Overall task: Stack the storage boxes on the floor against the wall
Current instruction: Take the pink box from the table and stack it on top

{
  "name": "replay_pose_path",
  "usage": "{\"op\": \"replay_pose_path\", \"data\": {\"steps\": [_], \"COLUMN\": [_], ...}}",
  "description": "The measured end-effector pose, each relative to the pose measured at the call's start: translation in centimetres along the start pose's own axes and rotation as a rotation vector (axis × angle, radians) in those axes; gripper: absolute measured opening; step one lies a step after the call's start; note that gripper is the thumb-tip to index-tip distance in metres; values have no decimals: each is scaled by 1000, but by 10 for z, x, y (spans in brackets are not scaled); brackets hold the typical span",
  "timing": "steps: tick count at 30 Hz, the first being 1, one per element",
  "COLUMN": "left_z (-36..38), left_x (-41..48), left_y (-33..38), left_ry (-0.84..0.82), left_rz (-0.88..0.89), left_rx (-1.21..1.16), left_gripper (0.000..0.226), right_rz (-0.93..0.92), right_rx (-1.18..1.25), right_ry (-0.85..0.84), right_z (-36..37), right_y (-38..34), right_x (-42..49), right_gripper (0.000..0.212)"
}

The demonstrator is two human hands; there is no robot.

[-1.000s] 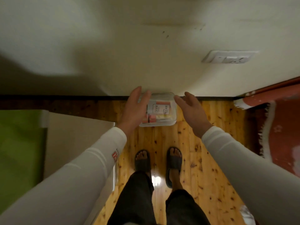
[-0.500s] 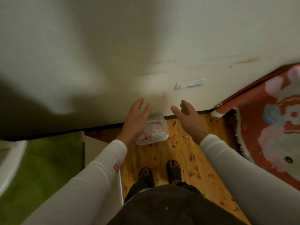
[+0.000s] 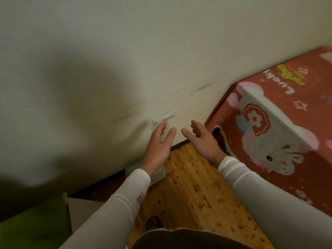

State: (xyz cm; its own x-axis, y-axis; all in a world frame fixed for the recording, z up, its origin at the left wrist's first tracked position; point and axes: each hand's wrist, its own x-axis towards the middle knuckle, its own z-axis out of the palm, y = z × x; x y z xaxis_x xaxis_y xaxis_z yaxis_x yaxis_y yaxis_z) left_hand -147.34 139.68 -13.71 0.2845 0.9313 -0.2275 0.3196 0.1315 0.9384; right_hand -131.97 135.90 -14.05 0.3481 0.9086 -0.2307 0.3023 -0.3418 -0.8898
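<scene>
A clear plastic storage box (image 3: 158, 175) sits on the wooden floor against the cream wall, mostly hidden under my left wrist; only its near corner and rim show. My left hand (image 3: 158, 146) hangs above and beyond it, fingers spread and empty. My right hand (image 3: 203, 141) is beside it to the right, palm turned inward, fingers apart, holding nothing. Neither hand touches the box.
A wall socket (image 3: 164, 116) sits low on the wall just above my fingers. A red cartoon rug (image 3: 280, 133) covers the floor at right. A green mat (image 3: 32, 229) with a pale panel lies at bottom left. Bare wooden floor (image 3: 194, 194) runs between them.
Both hands have lifted away from the box and risen toward the socket. The view has swung up and to the right, so the box now lies under my left wrist.
</scene>
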Motion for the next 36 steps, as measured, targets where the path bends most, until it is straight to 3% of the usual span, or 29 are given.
{"op": "replay_pose_path", "data": {"steps": [10, 13, 17, 20, 23, 30, 36], "left_z": [143, 191, 260, 312, 364, 461, 519], "left_x": [-11, -20, -33, -39, -53, -78, -92], "left_y": [84, 111, 149, 169, 192, 222, 226], "left_ry": [-194, -285, -440, -555, -570, -651, -779], "left_rz": [137, 213, 306, 353, 438, 604, 610], "left_rx": [110, 148, 197, 281, 424, 504, 486], "left_gripper": [63, 59, 50, 72, 85, 66, 62], "right_rz": [-28, -7, -48, -6, 34, 112, 189], "right_rx": [1, 1, 69, 42, -2, 51, 118], "right_ry": [177, 274, 429, 493, 583, 779, 891], "right_z": [-163, -214, -286, -337, -386, -462, -497], "right_y": [29, 46, 72, 96, 124, 171, 200], "right_x": [-45, -59, -89, -111, -133, -178, -196], "right_gripper": [68, 79, 53, 70, 78, 77, 83]}}
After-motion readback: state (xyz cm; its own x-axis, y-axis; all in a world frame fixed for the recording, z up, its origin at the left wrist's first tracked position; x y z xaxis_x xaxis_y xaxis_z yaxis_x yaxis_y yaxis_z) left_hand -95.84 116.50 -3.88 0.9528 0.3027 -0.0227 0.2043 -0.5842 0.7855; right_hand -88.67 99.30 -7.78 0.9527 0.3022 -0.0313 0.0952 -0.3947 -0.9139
